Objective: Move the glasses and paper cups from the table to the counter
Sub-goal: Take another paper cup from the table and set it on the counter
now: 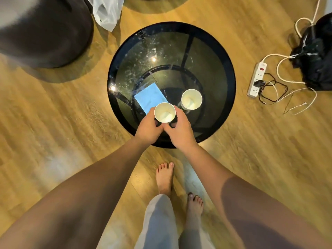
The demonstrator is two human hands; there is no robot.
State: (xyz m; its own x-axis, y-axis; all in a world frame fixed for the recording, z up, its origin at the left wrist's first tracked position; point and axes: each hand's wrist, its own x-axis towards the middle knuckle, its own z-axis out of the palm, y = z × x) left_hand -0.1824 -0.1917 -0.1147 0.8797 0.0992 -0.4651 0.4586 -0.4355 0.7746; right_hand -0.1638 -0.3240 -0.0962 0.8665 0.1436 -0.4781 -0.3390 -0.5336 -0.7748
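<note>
Premises present as a lived-in home room, most likely a sitting area. Evidence: wood-look plank floor (53, 133), a low round glass-topped side table (231, 81) beside a dark upholstered seat (45, 29), and the occupant's bare feet (165, 178). A white power strip (256, 78) with loose charger cables lies on the floor near a black bag (318, 56), and a white plastic bag (107, 11) lies by the seat.
</note>
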